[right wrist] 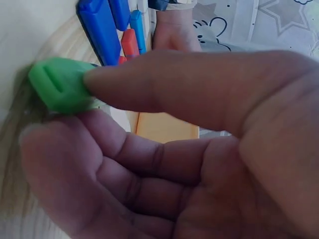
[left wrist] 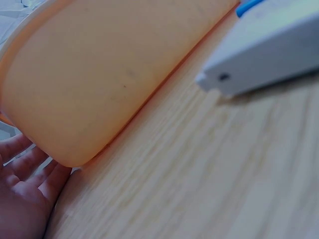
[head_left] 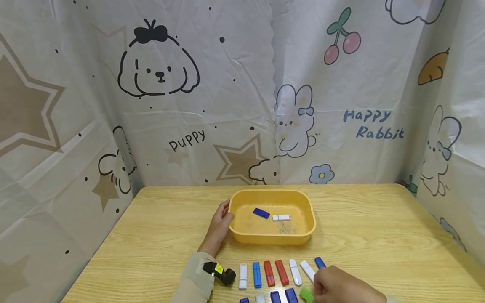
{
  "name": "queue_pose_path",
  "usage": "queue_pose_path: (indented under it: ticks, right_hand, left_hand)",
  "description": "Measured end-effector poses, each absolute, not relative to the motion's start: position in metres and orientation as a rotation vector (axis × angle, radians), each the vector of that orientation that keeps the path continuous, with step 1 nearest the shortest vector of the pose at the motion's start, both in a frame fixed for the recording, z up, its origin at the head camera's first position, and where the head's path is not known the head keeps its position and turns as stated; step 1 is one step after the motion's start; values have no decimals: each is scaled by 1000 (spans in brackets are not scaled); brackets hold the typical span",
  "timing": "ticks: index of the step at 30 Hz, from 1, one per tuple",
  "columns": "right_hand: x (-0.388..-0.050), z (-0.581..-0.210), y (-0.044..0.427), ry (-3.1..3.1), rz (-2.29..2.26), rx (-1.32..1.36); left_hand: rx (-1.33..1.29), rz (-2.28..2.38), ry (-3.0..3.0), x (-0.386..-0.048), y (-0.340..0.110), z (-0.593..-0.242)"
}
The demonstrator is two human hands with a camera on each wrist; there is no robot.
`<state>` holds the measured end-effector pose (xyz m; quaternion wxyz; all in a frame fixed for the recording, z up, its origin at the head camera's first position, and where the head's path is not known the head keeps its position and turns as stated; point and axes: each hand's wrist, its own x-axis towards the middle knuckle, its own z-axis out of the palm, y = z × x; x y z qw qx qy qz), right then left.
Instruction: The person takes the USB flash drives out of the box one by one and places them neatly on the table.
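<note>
A yellow plastic basin (head_left: 270,240) stands on the table with a dark blue USB stick (head_left: 261,213) and a white USB stick (head_left: 281,217) inside. My left hand (head_left: 217,227) rests against the basin's left end, its fingers along the outer wall. At the front right, my right hand (head_left: 342,286) pinches a green USB stick (right wrist: 62,84) between thumb and index finger, low over the table. Beside it lie a white stick (head_left: 307,270) and a blue stick (head_left: 320,262), the latter partly covered by the hand.
In front of the basin, USB sticks form two rows: white (head_left: 243,276), light blue (head_left: 257,275), red (head_left: 269,273) and others behind, dark blue (head_left: 291,295) and grey (head_left: 259,298) ones nearer. Printed cloth (head_left: 235,97) surrounds the wooden table (head_left: 159,252) at back and sides.
</note>
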<state>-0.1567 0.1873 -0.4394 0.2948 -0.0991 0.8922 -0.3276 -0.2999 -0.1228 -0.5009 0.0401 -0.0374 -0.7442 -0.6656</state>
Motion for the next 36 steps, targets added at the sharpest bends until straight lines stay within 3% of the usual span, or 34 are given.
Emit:
queue_pose_path:
  ticks: [9, 19, 36]
  right_hand:
    - [-165, -456, 188, 2406, -801, -328]
    - [-166, -455, 187, 2411, -795, -382]
    - [-155, -452, 173, 2513, -711, -246]
  left_hand:
    - [-115, -2005, -2299, -305, -125, -502]
    - [-153, -2032, -2306, -281, -121, -467]
    - [-89, -2054, -2290, -301, -122, -502]
